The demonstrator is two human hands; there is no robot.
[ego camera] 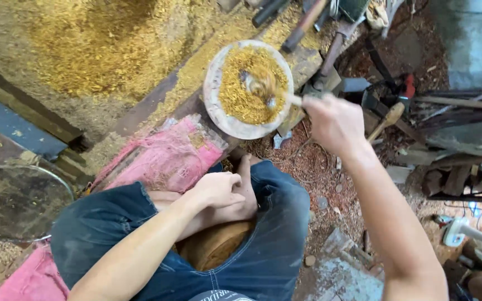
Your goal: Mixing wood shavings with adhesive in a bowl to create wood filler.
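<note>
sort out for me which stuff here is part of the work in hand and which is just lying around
In use:
- right hand, closed on a thin tool
- tool tip, blurred
- round bowl-shaped wooden piece full of yellow shavings
- left hand, resting on the leg

Lying about:
- hammers
- pink cloth
- round sieve
- shavings heap

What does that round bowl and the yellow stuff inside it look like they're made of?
The round bowl looks like raw, unfinished wood: pale, matte, rough rim. The yellow stuff looks like fresh wood shavings, loose and flaky. The right hand holds a tool into it; the tool's tip is blurred.
</note>
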